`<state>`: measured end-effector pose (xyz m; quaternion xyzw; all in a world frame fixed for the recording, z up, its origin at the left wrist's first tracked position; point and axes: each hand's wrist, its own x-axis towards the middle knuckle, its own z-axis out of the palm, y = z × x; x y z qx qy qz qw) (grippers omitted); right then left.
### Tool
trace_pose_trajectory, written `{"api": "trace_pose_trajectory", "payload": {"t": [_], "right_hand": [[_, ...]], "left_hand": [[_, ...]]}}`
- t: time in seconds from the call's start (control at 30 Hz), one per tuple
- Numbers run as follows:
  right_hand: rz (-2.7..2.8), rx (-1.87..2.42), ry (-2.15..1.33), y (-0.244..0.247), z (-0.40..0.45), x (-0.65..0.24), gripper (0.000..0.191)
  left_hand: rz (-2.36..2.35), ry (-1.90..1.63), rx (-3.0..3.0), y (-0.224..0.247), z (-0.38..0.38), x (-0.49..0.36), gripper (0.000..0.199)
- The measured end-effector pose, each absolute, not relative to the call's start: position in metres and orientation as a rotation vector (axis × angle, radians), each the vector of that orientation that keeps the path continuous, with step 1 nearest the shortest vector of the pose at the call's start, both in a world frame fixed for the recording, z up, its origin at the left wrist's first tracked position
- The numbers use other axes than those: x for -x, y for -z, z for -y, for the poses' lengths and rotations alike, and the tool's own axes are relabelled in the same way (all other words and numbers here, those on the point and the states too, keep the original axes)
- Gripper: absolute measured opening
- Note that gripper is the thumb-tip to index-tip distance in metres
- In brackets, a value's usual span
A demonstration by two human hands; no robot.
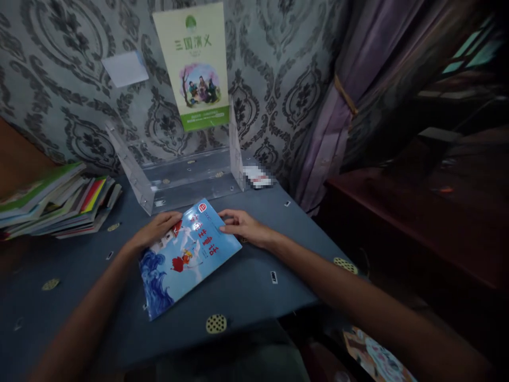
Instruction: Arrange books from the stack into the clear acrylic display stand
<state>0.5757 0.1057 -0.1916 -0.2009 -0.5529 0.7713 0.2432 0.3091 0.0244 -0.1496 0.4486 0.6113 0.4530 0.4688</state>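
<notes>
A blue picture book (199,254) with red characters and a white bird on its cover lies tilted on the blue-grey tablecloth (254,302). On its upper left edge rests my left hand (157,229), fingers closed together against the cover. My right hand (244,227) grips the book's upper right edge between thumb and fingers. Just behind the book is a clear plastic stand (189,180) with two upright sides, and nothing stands in it.
A pile of books (59,204) sits at the left. A small blurred white item (257,176) lies right of the stand. Behind are a green poster (199,69) on the wall and a purple curtain (330,127). A dark red cabinet (417,228) stands at the right.
</notes>
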Motion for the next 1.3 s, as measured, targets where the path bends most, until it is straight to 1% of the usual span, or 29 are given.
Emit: {"api": "trace_pose_trajectory", "payload": {"t": [0.07, 0.13, 0.23, 0.33, 0.43, 0.5, 0.6, 0.7, 0.77, 0.83, 1.3], "right_hand": [[1.616, 0.550, -2.063, 0.200, -0.106, -0.573, 0.036], [1.694, 0.569, -1.957, 0.206, -0.107, -0.572, 0.035], [1.795, 0.619, -1.790, 0.207, -0.111, -0.572, 0.030], [1.919, 0.705, -1.638, 0.205, -0.116, -0.575, 0.019], [1.940, 0.749, -1.428, 0.204, -0.119, -0.576, 0.017], [1.900, 0.682, -1.344, 0.203, -0.117, -0.575, 0.019], [1.908, 0.530, -1.363, 0.202, -0.114, -0.576, 0.024], [1.953, 0.471, -1.397, 0.199, -0.112, -0.577, 0.026], [1.967, 0.484, -1.394, 0.197, -0.111, -0.579, 0.025], [1.981, 0.493, -1.404, 0.197, -0.110, -0.581, 0.024], [1.986, 0.407, -1.484, 0.192, -0.103, -0.587, 0.024]], "left_hand": [[-1.715, -0.952, -1.467, 0.146, -0.023, -0.310, 0.023], [-1.944, -0.903, -1.845, 0.145, -0.015, -0.319, 0.016], [-2.030, -0.776, -2.238, 0.149, 0.005, -0.348, 0.026], [-1.892, -0.635, -2.380, 0.158, 0.030, -0.383, 0.035], [-1.844, -0.576, -2.393, 0.168, 0.046, -0.407, 0.043], [-1.856, -0.597, -2.369, 0.174, 0.050, -0.415, 0.045], [-1.892, -0.692, -2.369, 0.181, 0.051, -0.418, 0.036], [-1.969, -0.529, -2.556, 0.182, 0.050, -0.420, 0.028], [-1.996, -0.357, -2.738, 0.180, 0.050, -0.421, 0.030], [-1.980, -0.300, -2.862, 0.178, 0.050, -0.422, 0.031], [-1.965, -0.274, -2.921, 0.166, 0.047, -0.425, 0.029]]}}
